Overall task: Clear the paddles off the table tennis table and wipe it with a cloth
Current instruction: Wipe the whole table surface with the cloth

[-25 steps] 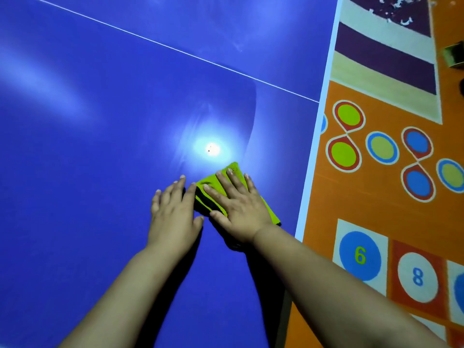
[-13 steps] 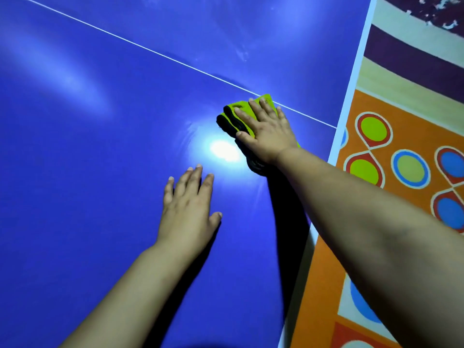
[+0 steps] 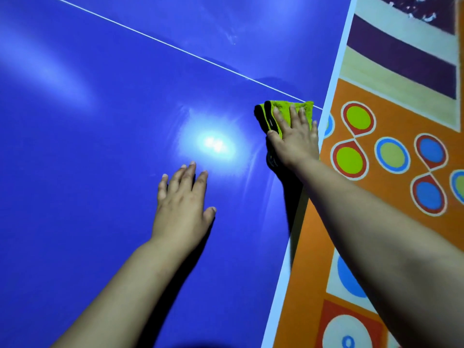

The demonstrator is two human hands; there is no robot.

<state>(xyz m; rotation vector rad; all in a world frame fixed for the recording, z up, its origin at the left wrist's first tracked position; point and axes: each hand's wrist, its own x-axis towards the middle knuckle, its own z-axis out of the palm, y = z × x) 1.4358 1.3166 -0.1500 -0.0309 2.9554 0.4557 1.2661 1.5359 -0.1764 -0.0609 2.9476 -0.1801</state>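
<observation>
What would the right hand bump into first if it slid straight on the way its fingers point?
Nothing solid, it seems. The right hand, flat on the green cloth, would first cross the thin white line painted on the blue table; beyond that only bare tabletop shows.

The right hand [image 3: 295, 141] lies flat, fingers straight, pressing a folded green cloth [image 3: 288, 110] onto the blue table [image 3: 100, 172] — right at the white-edged side, just below the thin white line [image 3: 175, 47] that crosses the surface. The left hand [image 3: 182, 204] rests palm down on the tabletop, fingers spread, well apart from the cloth. A bright glare [image 3: 213, 144] shines between the two hands. Beside the table lies an orange floor mat [image 3: 391, 151] with coloured circles and numbered squares.
</observation>
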